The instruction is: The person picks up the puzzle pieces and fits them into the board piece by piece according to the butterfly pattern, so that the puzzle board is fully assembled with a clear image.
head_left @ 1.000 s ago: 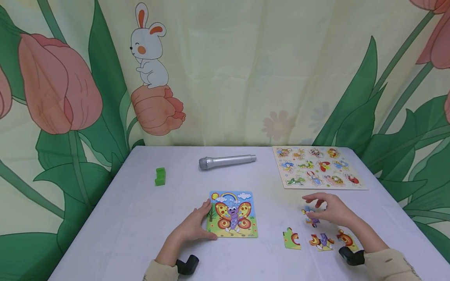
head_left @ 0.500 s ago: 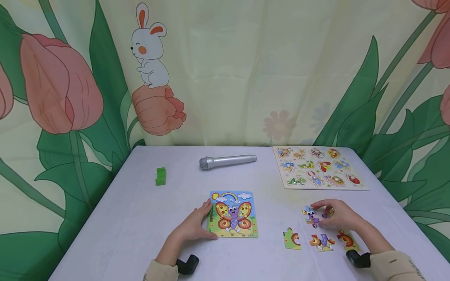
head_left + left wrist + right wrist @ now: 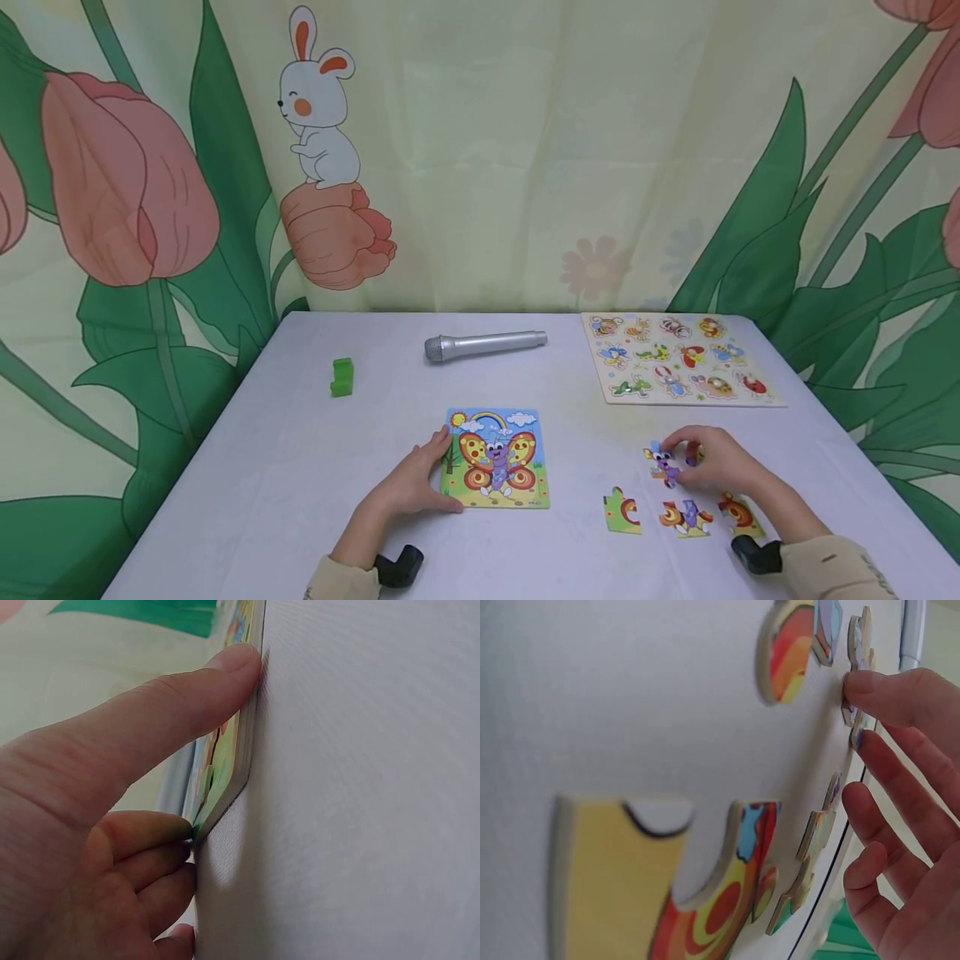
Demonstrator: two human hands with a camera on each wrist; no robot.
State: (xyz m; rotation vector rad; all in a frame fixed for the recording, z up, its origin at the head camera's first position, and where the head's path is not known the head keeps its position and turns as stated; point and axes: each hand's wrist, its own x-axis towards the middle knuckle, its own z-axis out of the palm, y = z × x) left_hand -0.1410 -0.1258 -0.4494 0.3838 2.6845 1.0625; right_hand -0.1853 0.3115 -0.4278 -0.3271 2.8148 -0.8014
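Note:
A square butterfly jigsaw puzzle (image 3: 498,458) lies flat on the table. My left hand (image 3: 411,479) holds its lower left corner, thumb on the near edge and fingers along the left side; the left wrist view shows the thumb (image 3: 236,664) against the board's edge. At the right, my right hand (image 3: 720,462) pinches a jigsaw piece (image 3: 662,465) with a purple face, thumb and index at its right side. In the right wrist view that piece is partly hidden by the thumb (image 3: 866,682). Beneath the hand another jigsaw piece (image 3: 693,454) is partly covered.
Nearer me lie a green-edged piece (image 3: 622,510), a piece with feet (image 3: 686,518) and an orange spiral piece (image 3: 741,515). An insect peg board (image 3: 682,358) sits at the back right, a silver toy microphone (image 3: 486,343) at the back, a green block (image 3: 342,377) at the left.
My right hand has come down and slightly right from above the pieces, its thumb and index now closed in at the purple-faced piece. The left hand and the puzzle have stayed put.

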